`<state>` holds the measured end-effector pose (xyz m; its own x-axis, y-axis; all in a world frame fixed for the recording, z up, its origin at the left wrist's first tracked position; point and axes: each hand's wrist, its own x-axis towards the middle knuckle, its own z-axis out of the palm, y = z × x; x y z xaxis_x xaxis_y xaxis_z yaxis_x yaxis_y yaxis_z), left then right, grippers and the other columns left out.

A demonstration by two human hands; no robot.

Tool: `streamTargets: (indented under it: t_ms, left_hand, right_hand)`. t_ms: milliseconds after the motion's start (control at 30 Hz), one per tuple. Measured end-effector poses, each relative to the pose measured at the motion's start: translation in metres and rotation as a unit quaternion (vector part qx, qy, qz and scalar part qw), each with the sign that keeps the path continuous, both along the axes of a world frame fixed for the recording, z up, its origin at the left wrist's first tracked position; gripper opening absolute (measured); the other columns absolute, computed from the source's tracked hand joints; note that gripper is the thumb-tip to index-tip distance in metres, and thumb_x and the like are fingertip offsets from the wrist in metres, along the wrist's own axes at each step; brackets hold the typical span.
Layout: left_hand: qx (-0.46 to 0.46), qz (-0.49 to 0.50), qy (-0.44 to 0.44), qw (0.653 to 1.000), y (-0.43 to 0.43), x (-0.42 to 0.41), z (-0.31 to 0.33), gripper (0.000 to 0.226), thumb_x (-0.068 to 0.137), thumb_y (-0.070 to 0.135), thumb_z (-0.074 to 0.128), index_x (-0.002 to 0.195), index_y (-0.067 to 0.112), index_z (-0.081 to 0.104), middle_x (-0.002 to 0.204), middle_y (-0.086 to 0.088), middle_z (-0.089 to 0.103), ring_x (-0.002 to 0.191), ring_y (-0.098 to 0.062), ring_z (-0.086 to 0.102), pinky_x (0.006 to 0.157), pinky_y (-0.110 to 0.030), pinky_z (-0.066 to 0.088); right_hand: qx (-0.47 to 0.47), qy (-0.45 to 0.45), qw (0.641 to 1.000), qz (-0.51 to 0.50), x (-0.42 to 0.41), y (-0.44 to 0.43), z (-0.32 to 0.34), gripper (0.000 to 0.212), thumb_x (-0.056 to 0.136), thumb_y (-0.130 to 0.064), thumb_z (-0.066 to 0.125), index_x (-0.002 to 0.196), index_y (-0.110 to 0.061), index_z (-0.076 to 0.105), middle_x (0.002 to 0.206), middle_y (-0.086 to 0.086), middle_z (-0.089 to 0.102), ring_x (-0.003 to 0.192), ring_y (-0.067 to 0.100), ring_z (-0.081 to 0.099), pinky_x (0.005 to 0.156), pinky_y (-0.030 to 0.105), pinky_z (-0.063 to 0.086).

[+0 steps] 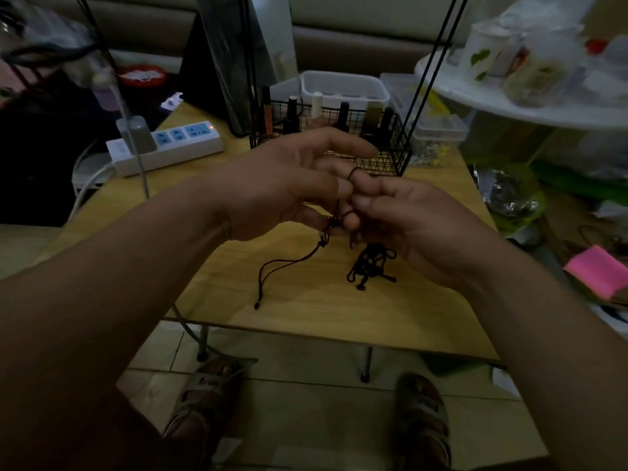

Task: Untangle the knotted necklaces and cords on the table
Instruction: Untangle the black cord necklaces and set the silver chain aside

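Above the middle of the small wooden table (306, 311), both my hands work a dark brown cord (289, 265). My left hand (289, 185) pinches the cord near its knot between thumb and lower fingers, index finger stretched out. My right hand (414, 226) pinches the same cord from the right, and small loops of it show between the fingertips. The cord's loose end hangs down and trails left onto the table, ending in a small bead. A tangled black cord (370, 265) lies in a heap on the table just below my right hand, untouched.
A black wire basket (399, 154) with nail polish bottles stands behind my hands. A white power strip (170, 146) lies at the back left. Clear plastic boxes (438, 130) sit at the back right. A cluttered white shelf (509, 100) and pink pad (598, 273) are right of the table.
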<state>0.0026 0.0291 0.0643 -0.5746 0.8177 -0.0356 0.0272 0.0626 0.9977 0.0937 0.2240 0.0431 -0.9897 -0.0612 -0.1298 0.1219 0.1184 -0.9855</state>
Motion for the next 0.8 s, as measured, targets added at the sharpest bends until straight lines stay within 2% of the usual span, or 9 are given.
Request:
streamTargets:
  t_ms: [33,100,200,267,333,433,600,700,800]
  left_hand:
    - [-0.003,0.018,0.000,1.000,0.001,-0.001,-0.001,0.047,0.098,-0.006,0.056,0.139,0.017,0.057,0.116,-0.007,0.074,0.087,-0.025,0.072,0.073,-0.035,0.060]
    - [-0.020,0.048,0.003,0.999,0.000,-0.005,-0.004,0.046,0.097,-0.005,0.060,0.135,0.020,0.060,0.104,-0.005,0.071,0.078,-0.022,0.069,0.071,-0.034,0.059]
    - [-0.099,0.046,0.048,0.993,-0.005,-0.007,-0.007,0.036,0.097,0.005,0.066,0.127,0.024,0.067,0.091,-0.002,0.067,0.070,-0.017,0.061,0.066,-0.030,0.057]
    - [-0.148,0.025,0.076,0.986,-0.009,-0.007,-0.009,0.019,0.100,0.013,0.065,0.117,0.021,0.072,0.088,-0.001,0.068,0.068,-0.017,0.054,0.060,-0.026,0.052]
    - [-0.156,0.017,0.076,0.985,-0.012,-0.006,-0.011,0.014,0.103,0.018,0.062,0.112,0.015,0.073,0.090,-0.002,0.070,0.064,-0.015,0.048,0.055,-0.025,0.046]
    - [-0.144,0.030,0.060,0.987,-0.017,-0.007,-0.009,0.016,0.104,0.012,0.059,0.117,0.012,0.068,0.098,-0.003,0.075,0.059,-0.010,0.044,0.050,-0.021,0.039]
    - [-0.131,0.043,0.049,0.989,-0.021,-0.001,-0.008,0.020,0.101,-0.001,0.058,0.115,0.010,0.066,0.103,-0.007,0.078,0.056,-0.008,0.044,0.049,-0.019,0.039]
    - [-0.100,0.040,0.046,0.993,-0.018,0.004,-0.006,0.023,0.100,-0.001,0.057,0.117,0.011,0.065,0.104,-0.009,0.078,0.058,-0.010,0.043,0.050,-0.020,0.037]
    - [-0.068,0.024,0.051,0.996,-0.013,0.009,-0.002,0.025,0.101,0.000,0.055,0.122,0.013,0.062,0.106,-0.011,0.078,0.056,-0.009,0.041,0.051,-0.022,0.036]
  right_hand:
    - [-0.012,-0.004,1.000,-0.016,-0.001,-0.001,0.000,0.018,0.103,-0.011,0.056,0.109,0.004,0.064,0.084,0.008,0.063,0.081,0.018,0.065,0.079,0.034,0.053]
    - [-0.052,-0.010,0.996,-0.070,-0.001,0.000,0.003,0.013,0.103,-0.011,0.055,0.094,-0.006,0.064,0.069,0.003,0.053,0.071,0.016,0.064,0.074,0.031,0.055]
    - [-0.184,-0.002,0.976,-0.121,-0.001,0.006,0.013,0.012,0.104,-0.014,0.052,0.099,-0.010,0.062,0.061,-0.002,0.039,0.059,0.013,0.055,0.068,0.033,0.058]
    - [-0.252,-0.005,0.959,-0.133,-0.002,0.011,0.017,0.015,0.103,-0.020,0.052,0.094,-0.014,0.062,0.060,-0.005,0.033,0.052,0.009,0.042,0.054,0.024,0.050]
    - [-0.258,-0.017,0.956,-0.138,-0.001,0.019,0.020,0.017,0.103,-0.024,0.052,0.091,-0.016,0.061,0.061,-0.007,0.031,0.050,0.006,0.031,0.042,0.017,0.033]
    - [-0.202,-0.019,0.968,-0.148,0.003,0.033,0.020,0.016,0.103,-0.023,0.052,0.094,-0.014,0.060,0.064,-0.005,0.033,0.049,0.005,0.027,0.038,0.016,0.022]
    - [-0.085,-0.022,0.987,-0.136,0.016,0.046,0.017,0.012,0.097,-0.023,0.059,0.097,-0.011,0.061,0.067,-0.002,0.039,0.052,0.008,0.032,0.042,0.020,0.023]
    - [0.007,-0.056,0.995,-0.085,0.025,0.048,0.019,0.027,0.088,-0.033,0.065,0.101,-0.009,0.066,0.069,0.001,0.049,0.052,0.011,0.038,0.042,0.021,0.028]
    - [0.163,-0.066,0.984,-0.033,0.037,0.037,0.023,0.030,0.082,-0.042,0.069,0.100,-0.018,0.074,0.079,-0.001,0.068,0.061,0.014,0.059,0.050,0.023,0.046]
